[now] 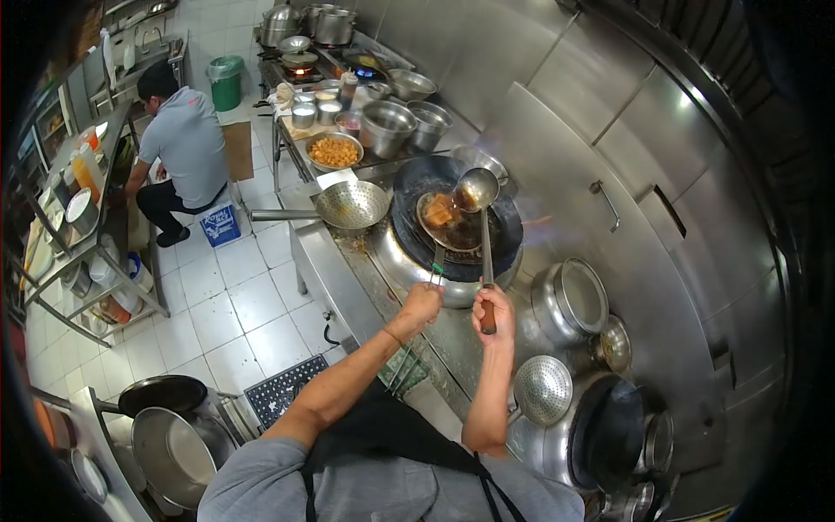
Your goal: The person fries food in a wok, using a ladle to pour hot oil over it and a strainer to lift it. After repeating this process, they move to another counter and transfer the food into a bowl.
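Observation:
My right hand (494, 313) is closed round the wooden grip of a long steel ladle (485, 248). Its bowl (477, 189) is tilted over the black wok (417, 178). My left hand (421, 304) grips a thin metal handle (438, 261) with a bit of green on it. That handle reaches to a small round dark pan (452, 242) held over the wok. Browned pieces of food (441, 210) with brown sauce lie in the small pan, beside the ladle's bowl. How the handle joins the pan is hard to make out.
A perforated strainer (352, 205) rests left of the wok. Beyond it stand a bowl of orange cubes (335, 151) and steel pots (388, 128). Another strainer (543, 390) lies near my right elbow. A person (187, 143) sits low by the shelves (96, 261) at left.

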Available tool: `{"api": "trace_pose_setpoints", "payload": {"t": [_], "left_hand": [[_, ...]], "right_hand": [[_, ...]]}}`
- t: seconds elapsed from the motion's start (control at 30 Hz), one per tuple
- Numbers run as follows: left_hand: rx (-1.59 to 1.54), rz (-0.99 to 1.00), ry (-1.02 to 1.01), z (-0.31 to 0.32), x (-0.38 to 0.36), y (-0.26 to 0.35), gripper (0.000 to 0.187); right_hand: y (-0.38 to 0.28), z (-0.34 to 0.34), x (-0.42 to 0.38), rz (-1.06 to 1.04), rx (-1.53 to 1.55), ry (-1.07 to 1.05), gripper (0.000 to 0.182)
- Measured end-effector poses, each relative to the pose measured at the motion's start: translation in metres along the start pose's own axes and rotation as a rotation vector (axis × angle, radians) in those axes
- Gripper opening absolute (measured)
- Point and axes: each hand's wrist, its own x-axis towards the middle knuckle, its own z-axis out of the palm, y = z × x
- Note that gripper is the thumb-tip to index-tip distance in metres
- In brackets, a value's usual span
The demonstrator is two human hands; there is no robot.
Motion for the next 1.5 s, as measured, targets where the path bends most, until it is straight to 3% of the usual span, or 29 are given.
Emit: {"api": "trace_pose_setpoints", "payload": {"t": [0.03,0.1,0.33,0.43,0.53,0.67,0.8,1.0,1.1,1.5], "left_hand": [[-0.026,-0.016,0.005,0.000,-0.001,0.001,0.024],[-0.053,-0.034,0.014,0.000,-0.002,0.001,0.024],[-0.007,0.002,0.027,0.001,-0.004,0.003,0.025],[-0.005,0.001,0.023,0.002,-0.003,0.003,0.025],[-0.014,0.006,0.016,0.000,0.001,0.002,0.025],[-0.046,0.032,0.029,-0.003,0.006,-0.002,0.024],[-0.064,-0.021,0.005,-0.004,0.003,0.000,0.023],[-0.097,-0.050,-0.011,-0.005,0.003,0.000,0.018],[-0.079,-0.052,0.001,-0.003,0.002,0.002,0.017],[-0.033,0.002,0.030,-0.002,-0.002,-0.001,0.021]], "right_hand": [[0.002,0.000,0.000,0.003,-0.001,-0.003,0.013],[0.009,-0.003,0.002,-0.072,-0.307,0.044,0.008],[0.029,-0.014,-0.002,-0.134,-0.556,0.186,0.009],[0.023,-0.025,-0.012,-0.006,-0.443,0.218,0.007],[0.009,-0.030,-0.021,0.155,0.209,0.158,0.013],[0.001,-0.038,-0.026,0.220,0.414,0.032,0.029],[-0.005,-0.034,-0.024,0.238,0.484,-0.008,0.028],[0.001,-0.012,-0.011,0.131,0.336,0.011,0.028],[0.001,-0.001,-0.001,0.062,0.225,0.029,0.020],[0.001,-0.007,0.014,-0.196,-0.546,0.086,0.010]]}}
